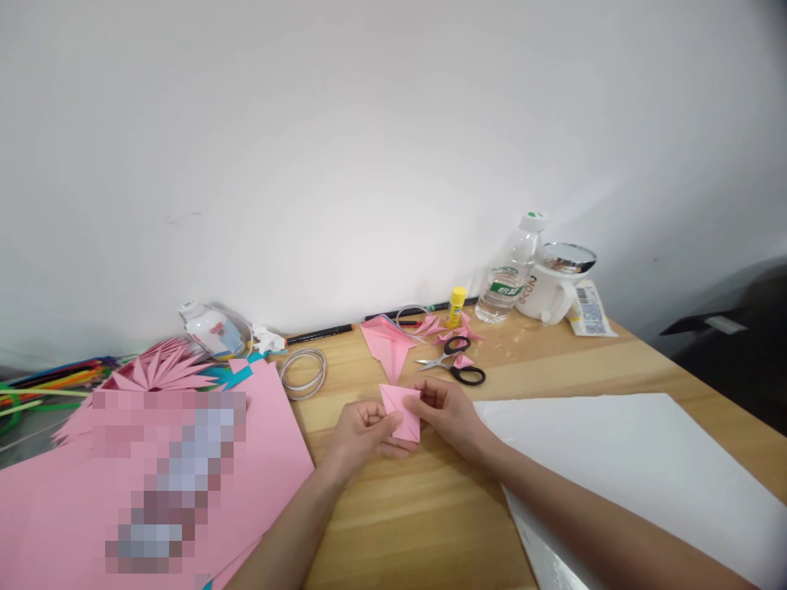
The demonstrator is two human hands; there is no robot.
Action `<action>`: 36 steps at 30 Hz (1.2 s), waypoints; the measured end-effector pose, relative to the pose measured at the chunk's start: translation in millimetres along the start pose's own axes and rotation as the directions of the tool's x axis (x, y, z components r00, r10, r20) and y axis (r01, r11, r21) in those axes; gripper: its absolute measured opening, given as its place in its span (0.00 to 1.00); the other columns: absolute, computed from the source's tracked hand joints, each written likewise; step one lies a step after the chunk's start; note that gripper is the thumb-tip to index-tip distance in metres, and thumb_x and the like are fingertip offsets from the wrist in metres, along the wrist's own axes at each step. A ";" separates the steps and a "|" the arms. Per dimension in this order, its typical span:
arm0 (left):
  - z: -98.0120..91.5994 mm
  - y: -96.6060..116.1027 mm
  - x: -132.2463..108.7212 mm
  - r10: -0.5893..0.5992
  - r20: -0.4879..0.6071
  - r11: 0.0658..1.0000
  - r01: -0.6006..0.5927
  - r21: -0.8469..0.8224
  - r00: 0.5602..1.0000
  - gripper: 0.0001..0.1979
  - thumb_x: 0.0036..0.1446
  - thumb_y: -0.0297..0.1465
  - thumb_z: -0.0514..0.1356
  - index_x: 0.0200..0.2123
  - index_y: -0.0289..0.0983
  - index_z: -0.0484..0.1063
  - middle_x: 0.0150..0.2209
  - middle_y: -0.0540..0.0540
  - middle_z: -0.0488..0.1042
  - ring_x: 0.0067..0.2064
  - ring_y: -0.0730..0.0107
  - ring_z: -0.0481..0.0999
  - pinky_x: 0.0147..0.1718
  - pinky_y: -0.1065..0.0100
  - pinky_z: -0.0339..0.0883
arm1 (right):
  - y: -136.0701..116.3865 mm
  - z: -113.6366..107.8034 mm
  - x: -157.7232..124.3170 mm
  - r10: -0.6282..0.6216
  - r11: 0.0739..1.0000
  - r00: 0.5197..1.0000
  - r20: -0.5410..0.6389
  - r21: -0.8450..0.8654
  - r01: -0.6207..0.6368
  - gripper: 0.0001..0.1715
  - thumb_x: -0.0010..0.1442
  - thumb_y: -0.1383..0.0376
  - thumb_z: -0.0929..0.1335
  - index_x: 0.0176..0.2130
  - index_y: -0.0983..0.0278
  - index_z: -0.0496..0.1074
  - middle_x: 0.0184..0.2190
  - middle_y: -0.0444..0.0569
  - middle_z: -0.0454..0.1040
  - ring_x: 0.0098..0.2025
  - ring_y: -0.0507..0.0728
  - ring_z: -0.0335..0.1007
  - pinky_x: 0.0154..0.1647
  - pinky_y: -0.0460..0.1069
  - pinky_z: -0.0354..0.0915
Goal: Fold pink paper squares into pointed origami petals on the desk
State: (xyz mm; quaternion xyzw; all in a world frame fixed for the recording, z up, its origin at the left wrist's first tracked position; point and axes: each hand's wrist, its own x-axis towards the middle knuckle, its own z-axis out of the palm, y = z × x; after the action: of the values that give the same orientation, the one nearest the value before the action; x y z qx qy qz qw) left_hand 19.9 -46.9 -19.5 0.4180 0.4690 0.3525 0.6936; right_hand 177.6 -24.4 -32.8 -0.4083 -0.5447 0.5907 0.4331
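A small folded piece of pink paper [402,416] with crease lines is held between my two hands, just above the wooden table. My left hand [367,430] grips its left and lower side, thumb on the front and fingers behind. At the right edge, my right hand [448,410] pinches it with the thumb on top. Straight behind lies a larger folded pink paper [387,348] that narrows to a point toward me. Black-handled scissors [453,360] rest slightly open beyond my right hand, among small pink folded pieces [461,330].
Pink sheets [276,459] cover the left, with a pixelated patch over them and a fan-folded pink paper [153,369] behind. A wire coil [303,373], black marker [320,333], white bottle [212,329], yellow glue stick [456,306], water bottle [507,283] and mug [541,295] stand or lie farther back. A white board [615,467] lies right.
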 end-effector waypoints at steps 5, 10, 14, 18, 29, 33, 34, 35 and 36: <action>-0.6 0.0 0.6 0.009 0.020 1.000 -0.009 0.001 1.000 0.20 0.41 0.41 0.65 0.31 0.30 0.72 0.29 0.38 0.78 0.29 0.60 0.79 0.26 0.69 0.72 | 0.5 -0.1 0.4 -0.004 1.000 1.000 0.003 -0.017 0.004 0.14 0.48 0.56 0.68 0.26 0.66 0.67 0.21 0.42 0.64 0.21 0.49 0.58 0.22 0.44 0.55; -0.7 -0.7 1.1 0.004 -0.001 0.999 -0.004 0.038 1.000 0.18 0.41 0.40 0.64 0.29 0.30 0.71 0.28 0.38 0.79 0.29 0.60 0.79 0.26 0.68 0.72 | -1.1 -0.2 0.5 -0.022 1.000 1.000 0.000 -0.023 0.022 0.14 0.48 0.56 0.68 0.26 0.66 0.67 0.21 0.42 0.64 0.22 0.49 0.58 0.22 0.44 0.56; 2.6 1.3 -1.3 -0.065 0.014 0.992 0.063 0.113 0.998 0.17 0.40 0.41 0.65 0.25 0.32 0.69 0.22 0.42 0.78 0.26 0.60 0.78 0.24 0.68 0.71 | -0.9 -1.4 0.1 -0.035 0.999 0.997 0.073 0.009 0.034 0.14 0.47 0.58 0.69 0.30 0.66 0.69 0.25 0.44 0.68 0.26 0.50 0.62 0.25 0.44 0.58; 6.7 3.4 -4.0 -0.134 0.074 0.975 0.118 0.189 0.988 0.16 0.40 0.41 0.64 0.22 0.33 0.68 0.19 0.45 0.77 0.24 0.62 0.78 0.23 0.68 0.71 | 3.0 -3.1 0.2 -0.014 1.000 0.986 0.168 0.013 0.012 0.13 0.46 0.60 0.70 0.28 0.67 0.69 0.24 0.43 0.68 0.25 0.49 0.61 0.25 0.44 0.56; 11.2 -5.1 -0.5 -0.015 0.073 0.980 0.000 0.197 0.997 0.16 0.47 0.43 0.59 0.27 0.36 0.60 0.18 0.49 0.73 0.24 0.62 0.78 0.21 0.68 0.70 | -2.3 -3.3 -1.1 0.042 0.991 0.992 0.118 0.119 -0.056 0.20 0.47 0.54 0.69 0.23 0.67 0.63 0.19 0.40 0.61 0.20 0.46 0.53 0.21 0.43 0.49; 12.2 -5.4 -1.1 0.003 0.078 0.984 -0.016 0.179 0.997 0.16 0.47 0.42 0.58 0.27 0.36 0.58 0.18 0.49 0.72 0.25 0.60 0.78 0.22 0.65 0.70 | -3.7 -1.5 -1.3 0.049 0.990 0.995 0.091 0.124 -0.060 0.20 0.46 0.53 0.70 0.23 0.67 0.63 0.19 0.40 0.62 0.20 0.47 0.53 0.22 0.43 0.50; 12.2 -5.6 -1.2 0.001 0.075 0.983 -0.015 0.181 0.997 0.16 0.47 0.42 0.58 0.27 0.36 0.58 0.18 0.50 0.71 0.24 0.59 0.78 0.22 0.65 0.70 | -3.5 -0.9 -1.2 0.048 0.992 0.995 0.083 0.111 -0.057 0.20 0.46 0.53 0.70 0.23 0.67 0.63 0.19 0.40 0.62 0.20 0.47 0.53 0.22 0.43 0.50; 12.1 -5.8 -1.3 -0.001 0.070 0.983 -0.012 0.184 0.998 0.16 0.47 0.42 0.58 0.27 0.36 0.58 0.18 0.51 0.71 0.24 0.59 0.78 0.22 0.65 0.70 | -3.0 -0.3 -1.1 0.043 0.994 0.996 0.077 0.095 -0.050 0.20 0.46 0.53 0.70 0.23 0.67 0.63 0.19 0.41 0.62 0.21 0.47 0.54 0.22 0.43 0.50; 11.8 -6.0 -1.4 -0.005 0.067 0.982 -0.008 0.189 0.998 0.16 0.47 0.42 0.58 0.27 0.36 0.58 0.17 0.51 0.70 0.24 0.59 0.78 0.22 0.65 0.70 | -2.2 0.1 -0.9 0.033 0.996 0.997 0.074 0.076 -0.038 0.20 0.46 0.53 0.69 0.23 0.67 0.63 0.19 0.41 0.62 0.21 0.47 0.54 0.22 0.43 0.51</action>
State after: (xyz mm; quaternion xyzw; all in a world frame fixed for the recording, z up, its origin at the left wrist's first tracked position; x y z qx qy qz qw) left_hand 31.2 -53.5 -22.1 0.4939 0.4763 0.2928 0.6659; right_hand 178.0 -25.2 -30.6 -0.3793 -0.5296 0.6333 0.4179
